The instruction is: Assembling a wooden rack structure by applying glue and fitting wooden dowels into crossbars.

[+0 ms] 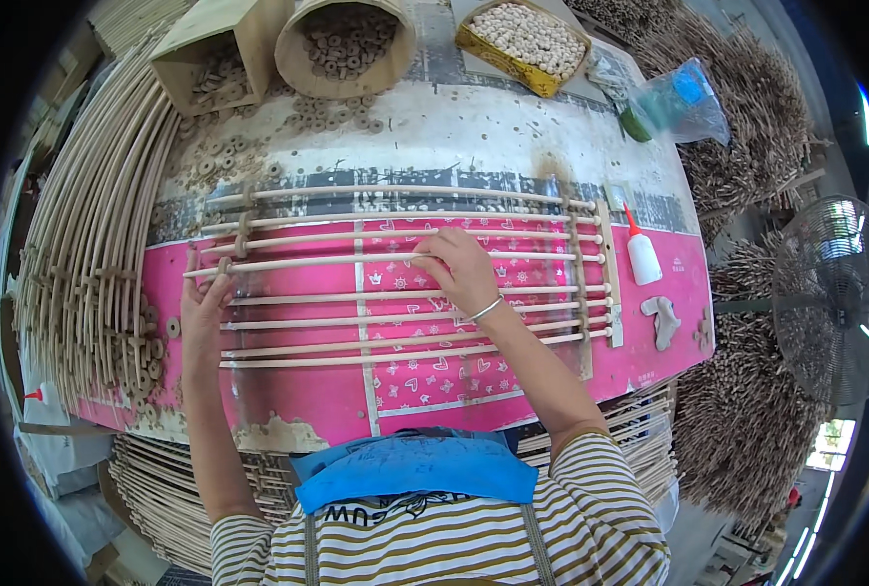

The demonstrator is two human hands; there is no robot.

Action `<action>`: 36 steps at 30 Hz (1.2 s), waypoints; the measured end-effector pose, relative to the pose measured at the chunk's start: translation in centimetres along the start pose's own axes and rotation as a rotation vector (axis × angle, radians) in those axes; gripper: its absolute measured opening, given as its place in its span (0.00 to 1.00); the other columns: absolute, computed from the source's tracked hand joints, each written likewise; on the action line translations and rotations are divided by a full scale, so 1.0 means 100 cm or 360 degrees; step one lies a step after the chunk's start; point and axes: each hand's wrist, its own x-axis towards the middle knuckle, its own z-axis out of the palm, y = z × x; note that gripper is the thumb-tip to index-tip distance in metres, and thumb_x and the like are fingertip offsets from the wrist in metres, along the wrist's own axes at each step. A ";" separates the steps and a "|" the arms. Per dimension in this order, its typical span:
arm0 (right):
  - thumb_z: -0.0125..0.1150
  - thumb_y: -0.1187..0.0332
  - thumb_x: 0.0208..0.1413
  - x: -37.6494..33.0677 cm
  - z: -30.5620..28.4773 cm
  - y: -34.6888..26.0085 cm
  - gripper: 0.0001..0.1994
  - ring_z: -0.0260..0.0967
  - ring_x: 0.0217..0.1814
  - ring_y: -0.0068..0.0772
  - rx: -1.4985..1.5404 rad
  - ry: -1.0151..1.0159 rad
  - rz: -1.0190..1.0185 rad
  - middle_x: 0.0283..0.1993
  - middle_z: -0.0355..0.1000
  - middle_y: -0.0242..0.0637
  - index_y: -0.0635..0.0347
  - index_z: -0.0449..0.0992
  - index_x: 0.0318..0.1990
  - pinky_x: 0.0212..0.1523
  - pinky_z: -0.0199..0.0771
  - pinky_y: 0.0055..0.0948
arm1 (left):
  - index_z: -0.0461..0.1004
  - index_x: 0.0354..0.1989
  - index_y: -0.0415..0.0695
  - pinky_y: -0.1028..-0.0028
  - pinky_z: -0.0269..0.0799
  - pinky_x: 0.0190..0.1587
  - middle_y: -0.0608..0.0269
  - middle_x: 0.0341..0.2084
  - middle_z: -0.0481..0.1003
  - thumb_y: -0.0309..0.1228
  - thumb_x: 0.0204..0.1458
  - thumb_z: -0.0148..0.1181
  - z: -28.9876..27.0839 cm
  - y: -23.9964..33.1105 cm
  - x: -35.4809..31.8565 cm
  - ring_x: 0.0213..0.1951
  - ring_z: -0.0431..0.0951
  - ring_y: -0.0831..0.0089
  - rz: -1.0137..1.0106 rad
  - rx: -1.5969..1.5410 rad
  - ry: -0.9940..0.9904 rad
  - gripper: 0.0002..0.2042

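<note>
Several long pale wooden rods lie side by side across a pink patterned table top, joined near the right by a crosswise slat. My left hand pinches the left end of one rod near a small wooden ring. My right hand grips the same rod near its middle, fingers curled over it.
A white glue bottle with a red tip stands right of the rods. Boxes of wooden rings and beads sit at the far edge. Bent rod bundles pile at the left, a fan at the right.
</note>
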 end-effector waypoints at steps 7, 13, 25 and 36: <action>0.69 0.63 0.57 0.005 0.000 0.004 0.08 0.75 0.44 0.45 0.0040 -0.0138 0.0039 0.37 0.77 0.39 0.58 0.83 0.36 0.46 0.74 0.43 | 0.71 0.68 0.41 0.59 0.72 0.59 0.53 0.55 0.78 0.30 0.52 0.74 -0.038 0.016 -0.005 0.53 0.78 0.56 0.1163 0.1658 0.0459 0.34; 0.70 0.66 0.57 0.000 0.003 0.002 0.07 0.73 0.41 0.44 0.0026 -0.0144 0.0082 0.35 0.75 0.39 0.59 0.82 0.37 0.42 0.72 0.40 | 0.79 0.60 0.58 0.57 0.63 0.59 0.68 0.56 0.76 0.33 0.49 0.72 -0.017 0.024 -0.007 0.59 0.75 0.59 0.1164 0.1973 0.0052 0.26; 0.71 0.70 0.55 0.009 0.004 -0.006 0.07 0.73 0.41 0.43 -0.0109 -0.0222 0.0065 0.36 0.74 0.38 0.60 0.80 0.37 0.42 0.71 0.39 | 0.81 0.50 0.54 0.58 0.64 0.56 0.70 0.46 0.76 0.32 0.48 0.72 -0.014 0.003 0.008 0.52 0.77 0.64 0.1100 0.1861 0.0010 0.18; 0.72 0.64 0.54 0.001 -0.010 -0.019 0.09 0.71 0.45 0.41 -0.0287 -0.0023 -0.0034 0.38 0.73 0.35 0.56 0.83 0.40 0.46 0.65 0.41 | 0.81 0.53 0.52 0.60 0.73 0.51 0.62 0.40 0.79 0.32 0.51 0.72 -0.038 0.003 0.057 0.47 0.80 0.58 0.1084 0.1588 0.0022 0.19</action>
